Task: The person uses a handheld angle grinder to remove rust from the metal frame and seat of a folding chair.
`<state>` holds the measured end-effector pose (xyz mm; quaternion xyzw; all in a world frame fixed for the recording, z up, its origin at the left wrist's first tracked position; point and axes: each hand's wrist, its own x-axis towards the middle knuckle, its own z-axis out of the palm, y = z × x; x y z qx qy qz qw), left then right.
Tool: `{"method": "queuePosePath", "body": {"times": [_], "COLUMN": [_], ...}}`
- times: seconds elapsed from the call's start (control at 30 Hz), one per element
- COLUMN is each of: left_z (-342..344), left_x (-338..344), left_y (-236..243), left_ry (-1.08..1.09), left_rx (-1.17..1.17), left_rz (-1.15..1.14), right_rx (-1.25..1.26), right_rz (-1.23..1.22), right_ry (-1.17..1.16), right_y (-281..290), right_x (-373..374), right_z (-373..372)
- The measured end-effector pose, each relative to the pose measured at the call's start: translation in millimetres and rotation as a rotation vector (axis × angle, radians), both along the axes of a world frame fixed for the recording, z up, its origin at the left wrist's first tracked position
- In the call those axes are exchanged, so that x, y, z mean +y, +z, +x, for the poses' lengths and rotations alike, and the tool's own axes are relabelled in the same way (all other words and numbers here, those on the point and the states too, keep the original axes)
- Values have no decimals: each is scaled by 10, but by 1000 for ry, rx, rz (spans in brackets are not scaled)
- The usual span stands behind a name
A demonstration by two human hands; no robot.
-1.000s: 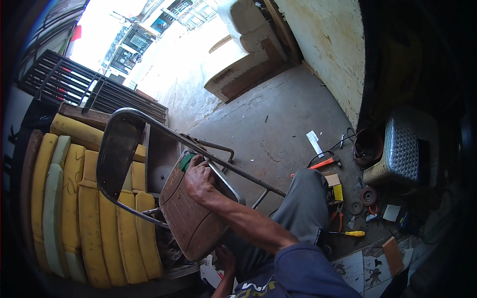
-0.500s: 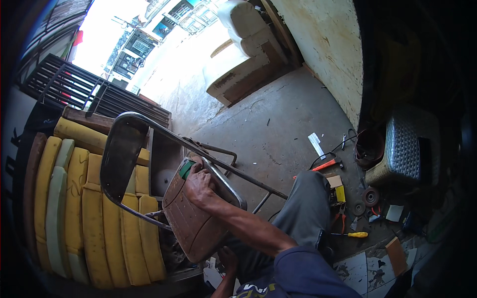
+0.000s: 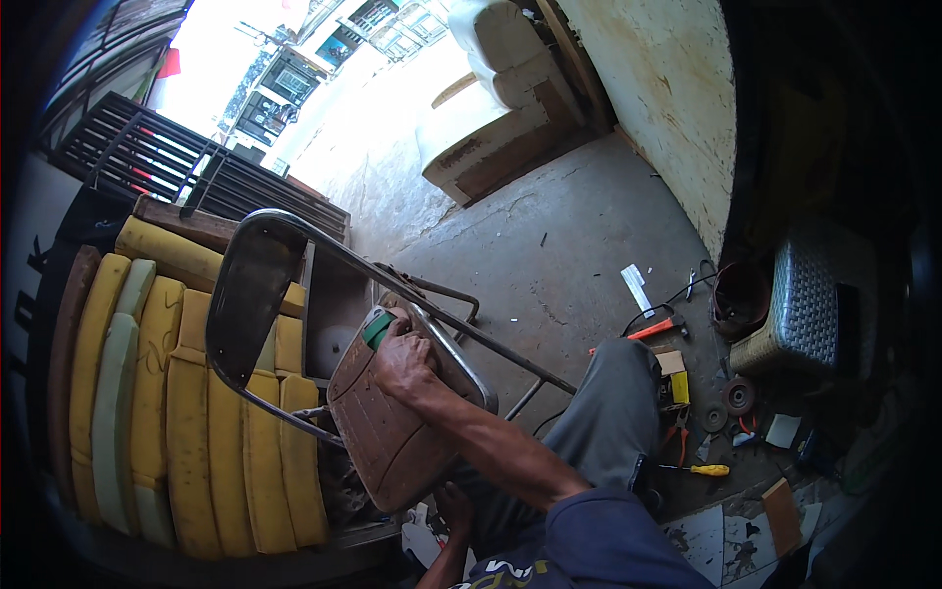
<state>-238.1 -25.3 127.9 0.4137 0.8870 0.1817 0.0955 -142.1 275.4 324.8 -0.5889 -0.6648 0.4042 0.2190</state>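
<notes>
A metal folding chair lies tilted before me, with a worn brown seat (image 3: 388,432) and a dark, open-looking backrest frame (image 3: 257,260). On the upper part of the seat, my right hand (image 3: 404,363) is closed around a small green block (image 3: 377,330), pressed against the surface. What the block is exactly I cannot make out. Low beside the near edge of the seat is my left hand (image 3: 454,508), in shadow; its fingers are partly hidden, so its grip does not show.
Yellow and pale green foam cushions (image 3: 186,422) stand in a row at left. An orange-handled hammer (image 3: 638,332), pliers (image 3: 679,430), a yellow screwdriver (image 3: 708,470) and grinding discs (image 3: 738,395) lie by my knee at right. A worn cream sofa (image 3: 500,118) stands ahead on concrete.
The whole view has shifted slightly, so the chair and floor items sit a little farther right. My right hand stays on the seat with the green block; no grip has visibly changed.
</notes>
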Motion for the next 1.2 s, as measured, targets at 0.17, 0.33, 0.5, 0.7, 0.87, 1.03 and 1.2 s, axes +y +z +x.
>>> {"method": "queuePosePath", "body": {"times": [0.17,0.33,0.5,0.7,0.87,1.03,1.2], "left_z": [-49,-30,-37,-113,-102,-105,-72], "left_x": [-17,14,3,-47,-22,-21,-19], "left_y": [-91,-58,-89,-209,-212,-191,-144], "left_ry": [-8,-8,21,-28,-28,3,30], "left_rx": [-78,-52,14,4,4,-27,-27], "left_rz": [10,0,26,123,134,90,51], "right_rx": [-4,-35,-36,-71,-54,-107,-52], "right_rz": [-20,-16,-32,-52,-13,-30,-55], "right_ry": [-38,6,4,54,50,85,90], "right_y": [-21,-9,-21,47,-33,42,53], "right_x": [19,-73,-164,-224,-212,-313,-215], "right_z": [110,257,256,371,395,536,539]}}
